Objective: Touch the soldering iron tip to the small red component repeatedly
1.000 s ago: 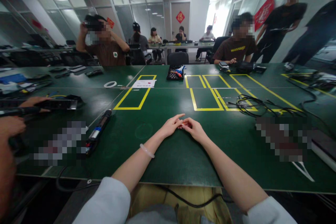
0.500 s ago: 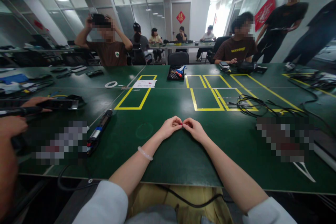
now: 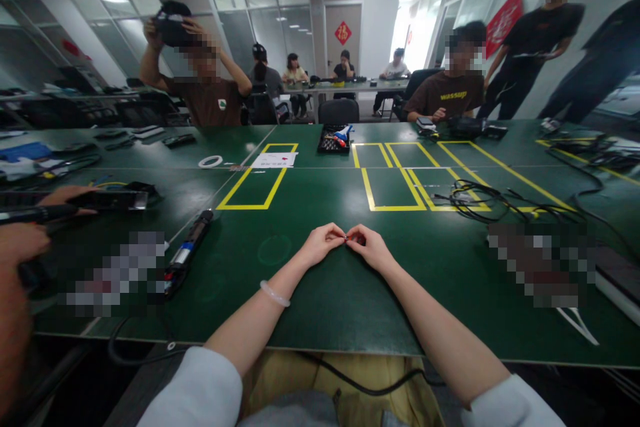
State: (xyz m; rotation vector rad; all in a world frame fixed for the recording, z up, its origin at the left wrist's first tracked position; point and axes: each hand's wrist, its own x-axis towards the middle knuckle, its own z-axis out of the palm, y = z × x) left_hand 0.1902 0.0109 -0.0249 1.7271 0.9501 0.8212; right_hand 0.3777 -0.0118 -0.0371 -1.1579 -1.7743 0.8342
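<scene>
My left hand and my right hand meet fingertip to fingertip just above the green table. Both are closed in a pinch. Between them is a small red piece, mostly covered by the fingers of my right hand; its kind is too small to make out. The tips of my left thumb and forefinger press at its left end. A pale bangle circles my left wrist.
Yellow tape outlines mark the table ahead. A black tray holds small tools. Black cables lie right, an electric screwdriver-like tool left. A co-worker's hand reaches in from the left; other people sit across.
More of the red piece shows in my right hand's fingers now. My hands stay in nearly the same place. The person across on the left has lifted a black headset higher.
</scene>
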